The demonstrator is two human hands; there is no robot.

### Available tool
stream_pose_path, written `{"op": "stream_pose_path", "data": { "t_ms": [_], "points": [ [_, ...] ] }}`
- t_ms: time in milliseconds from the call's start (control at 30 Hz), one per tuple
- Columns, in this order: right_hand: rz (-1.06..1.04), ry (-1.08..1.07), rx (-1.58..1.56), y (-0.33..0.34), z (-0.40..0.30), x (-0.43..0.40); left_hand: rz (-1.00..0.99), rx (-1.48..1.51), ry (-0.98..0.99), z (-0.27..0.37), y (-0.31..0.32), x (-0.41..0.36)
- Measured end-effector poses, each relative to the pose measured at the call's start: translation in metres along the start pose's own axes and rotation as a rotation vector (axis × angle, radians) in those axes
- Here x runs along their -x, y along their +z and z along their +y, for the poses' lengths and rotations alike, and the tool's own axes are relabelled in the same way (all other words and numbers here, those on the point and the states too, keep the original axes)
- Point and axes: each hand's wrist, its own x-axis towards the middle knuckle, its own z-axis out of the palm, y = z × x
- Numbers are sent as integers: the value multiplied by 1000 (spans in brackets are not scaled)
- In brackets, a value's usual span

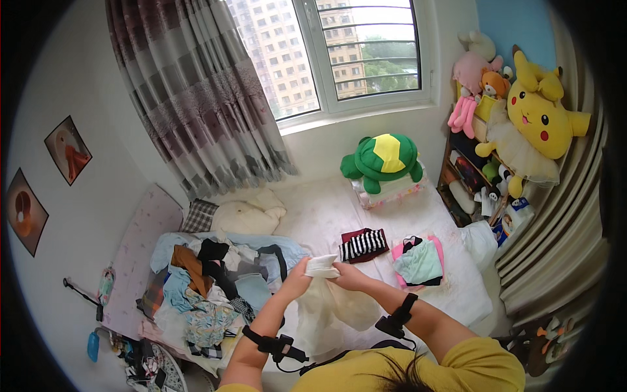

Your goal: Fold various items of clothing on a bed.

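Observation:
My left hand (297, 280) and my right hand (349, 277) grip the two ends of the white waistband of a sheer cream-coloured garment (318, 311), which hangs down in front of me over the bed's near side. Just beyond the hands lies a folded black-and-white striped garment (365, 245) on a dark red one. Right of it, a mint-green garment (420, 262) rests on pink and black clothing. A large loose heap of clothes (203, 279) spreads to the left of my left hand. The garment's lower part is partly hidden by my body.
A green turtle plush (387, 158) sits on a box at the bed's far side. To the right, a shelf (450, 169) holds plush toys, with a big yellow plush (543, 117) against it. A cream pillow-like item (250, 214) lies below the curtain (196, 93). A headboard (139, 245) stands left.

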Motion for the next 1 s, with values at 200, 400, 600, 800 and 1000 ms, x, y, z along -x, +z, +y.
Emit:
{"op": "stream_pose_path", "data": {
  "t_ms": [200,400,600,800,1000],
  "points": [
    [303,-16,-374,-2,28,-3,-146,7,-61,13,19,4],
    [310,-199,-361,2,23,7,6,-141,-70,-30,25,-10],
    [527,-23,236,-10,33,15,-147,613,-149,-13,44,-13],
    [475,9,-66,0,60,1,-234,-364,-174,-16,40,-13],
    [120,-59,-484,15,29,3,-30,-332,-56,-67,28,-19]
  ]
}}
